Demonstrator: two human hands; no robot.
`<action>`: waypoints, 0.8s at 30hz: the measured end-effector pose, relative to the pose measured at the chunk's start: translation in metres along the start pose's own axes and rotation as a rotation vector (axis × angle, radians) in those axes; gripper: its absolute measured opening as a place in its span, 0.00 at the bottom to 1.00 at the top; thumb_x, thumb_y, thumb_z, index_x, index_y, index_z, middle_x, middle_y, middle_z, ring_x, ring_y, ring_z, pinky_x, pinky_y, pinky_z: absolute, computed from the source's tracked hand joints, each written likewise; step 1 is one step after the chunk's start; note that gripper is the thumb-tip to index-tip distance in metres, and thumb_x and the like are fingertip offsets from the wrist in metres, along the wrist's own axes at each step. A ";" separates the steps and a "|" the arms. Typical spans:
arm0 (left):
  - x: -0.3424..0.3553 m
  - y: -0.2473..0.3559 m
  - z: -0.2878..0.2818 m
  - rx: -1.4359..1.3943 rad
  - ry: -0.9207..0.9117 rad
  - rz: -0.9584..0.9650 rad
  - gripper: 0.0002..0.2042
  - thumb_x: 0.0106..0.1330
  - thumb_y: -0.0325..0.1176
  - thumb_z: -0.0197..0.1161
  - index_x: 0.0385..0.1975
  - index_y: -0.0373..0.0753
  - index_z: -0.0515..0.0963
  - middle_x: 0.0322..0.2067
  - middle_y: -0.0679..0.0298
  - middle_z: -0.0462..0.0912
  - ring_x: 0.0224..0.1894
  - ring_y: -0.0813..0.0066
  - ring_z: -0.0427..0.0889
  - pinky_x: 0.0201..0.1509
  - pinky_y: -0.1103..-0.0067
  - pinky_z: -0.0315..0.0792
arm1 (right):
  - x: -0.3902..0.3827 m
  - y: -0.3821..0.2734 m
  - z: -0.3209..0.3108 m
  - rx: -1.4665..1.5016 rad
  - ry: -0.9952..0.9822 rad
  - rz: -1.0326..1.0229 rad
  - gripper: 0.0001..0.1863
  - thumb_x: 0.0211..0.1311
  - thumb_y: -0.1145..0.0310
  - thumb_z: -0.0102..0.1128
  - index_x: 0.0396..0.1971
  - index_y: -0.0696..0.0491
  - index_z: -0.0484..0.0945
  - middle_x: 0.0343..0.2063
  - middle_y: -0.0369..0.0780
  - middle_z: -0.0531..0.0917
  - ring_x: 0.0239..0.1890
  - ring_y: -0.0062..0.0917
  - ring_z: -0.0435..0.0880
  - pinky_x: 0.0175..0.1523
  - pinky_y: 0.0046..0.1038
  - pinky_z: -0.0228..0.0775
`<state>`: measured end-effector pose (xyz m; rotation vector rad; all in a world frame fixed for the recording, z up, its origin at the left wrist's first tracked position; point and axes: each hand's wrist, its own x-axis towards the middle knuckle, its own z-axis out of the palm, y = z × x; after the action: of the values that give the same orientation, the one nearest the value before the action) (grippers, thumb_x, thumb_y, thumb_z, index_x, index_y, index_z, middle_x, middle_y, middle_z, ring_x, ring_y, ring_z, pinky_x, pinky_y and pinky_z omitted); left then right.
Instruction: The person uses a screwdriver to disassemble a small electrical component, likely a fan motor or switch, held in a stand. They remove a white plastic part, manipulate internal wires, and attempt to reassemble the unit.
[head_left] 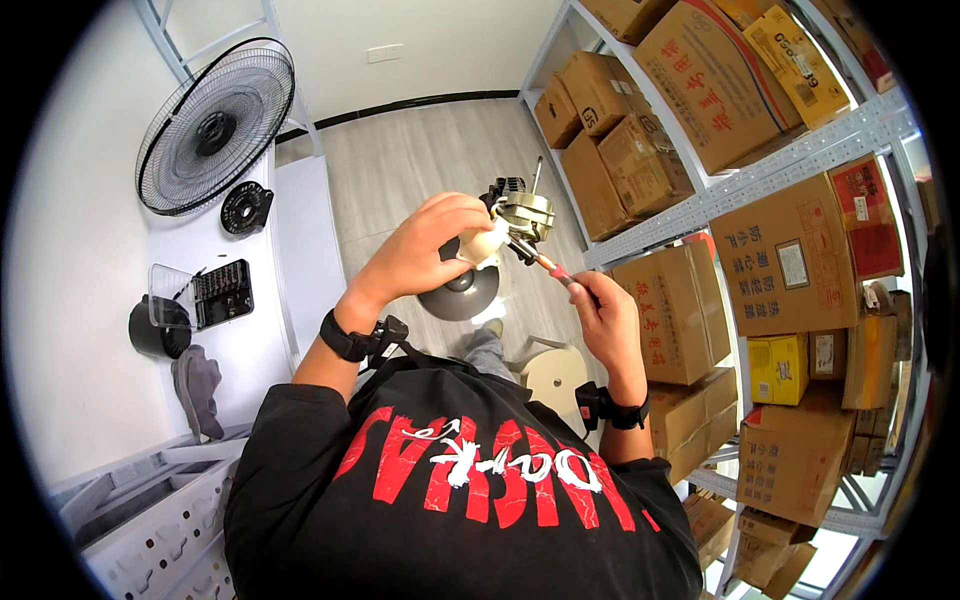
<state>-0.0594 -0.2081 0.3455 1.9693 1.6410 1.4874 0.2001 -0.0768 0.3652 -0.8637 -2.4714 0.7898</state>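
An electric fan's bare motor [528, 214], metal with a thin shaft pointing up, stands on its post in front of me. My left hand [425, 245] is closed around a cream-white plastic part [482, 245] on the motor's near left side. Between the fingers of my right hand [608, 322] is a screwdriver [558, 271] with a red and orange handle. It slants up and left toward the black fitting [522, 250] just under the motor; whether its tip sits in a screw is hidden. Below, the round dark fan base [462, 296] rests on the floor.
On the white table at left lie a fan grille [190, 150], a black slotted cover [245, 208], an opened bit set [222, 293], a black cup-shaped cover [158, 326] and a grey cloth [197, 390]. A beige stool [555, 378] stands near my legs. Shelves with cardboard boxes [790, 255] line the right.
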 end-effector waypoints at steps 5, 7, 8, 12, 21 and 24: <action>-0.007 -0.009 0.004 -0.091 -0.035 -0.129 0.26 0.46 0.20 0.67 0.50 0.42 0.75 0.50 0.64 0.76 0.53 0.64 0.75 0.56 0.72 0.71 | -0.003 -0.020 0.003 0.064 0.087 0.005 0.09 0.55 0.71 0.70 0.33 0.57 0.79 0.24 0.42 0.78 0.24 0.32 0.77 0.31 0.28 0.69; -0.005 -0.001 0.000 -0.144 -0.063 -0.188 0.29 0.46 0.20 0.68 0.53 0.43 0.73 0.51 0.65 0.76 0.53 0.66 0.75 0.55 0.73 0.72 | -0.004 -0.005 0.007 0.113 0.081 0.005 0.10 0.55 0.71 0.70 0.33 0.56 0.79 0.24 0.42 0.78 0.24 0.33 0.77 0.32 0.28 0.70; -0.004 0.003 -0.002 -0.172 -0.078 -0.218 0.30 0.47 0.21 0.68 0.55 0.44 0.72 0.51 0.65 0.76 0.54 0.67 0.75 0.55 0.73 0.72 | -0.005 -0.004 0.005 0.077 0.067 -0.007 0.11 0.53 0.71 0.71 0.34 0.56 0.78 0.24 0.42 0.78 0.25 0.33 0.77 0.32 0.28 0.70; -0.005 0.006 -0.006 -0.164 -0.066 -0.208 0.32 0.47 0.22 0.69 0.56 0.45 0.70 0.51 0.65 0.76 0.54 0.67 0.75 0.55 0.73 0.71 | -0.004 -0.007 0.003 -0.019 -0.002 -0.041 0.13 0.51 0.72 0.72 0.35 0.56 0.78 0.25 0.41 0.77 0.25 0.33 0.78 0.32 0.28 0.71; -0.006 -0.002 -0.001 -0.049 -0.079 -0.099 0.27 0.45 0.22 0.69 0.49 0.43 0.73 0.50 0.63 0.76 0.55 0.61 0.73 0.59 0.70 0.68 | -0.007 -0.008 0.007 0.051 0.047 0.001 0.12 0.55 0.68 0.70 0.35 0.57 0.78 0.26 0.42 0.80 0.25 0.33 0.79 0.33 0.28 0.72; -0.007 -0.002 -0.001 -0.053 -0.078 -0.108 0.25 0.44 0.22 0.69 0.46 0.42 0.74 0.49 0.63 0.76 0.55 0.60 0.73 0.59 0.70 0.68 | -0.006 -0.007 0.007 0.012 0.029 0.015 0.13 0.54 0.68 0.71 0.35 0.57 0.78 0.27 0.42 0.81 0.25 0.34 0.80 0.33 0.29 0.72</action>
<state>-0.0603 -0.2133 0.3406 1.8555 1.6314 1.3829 0.1976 -0.0880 0.3629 -0.8841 -2.4356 0.7913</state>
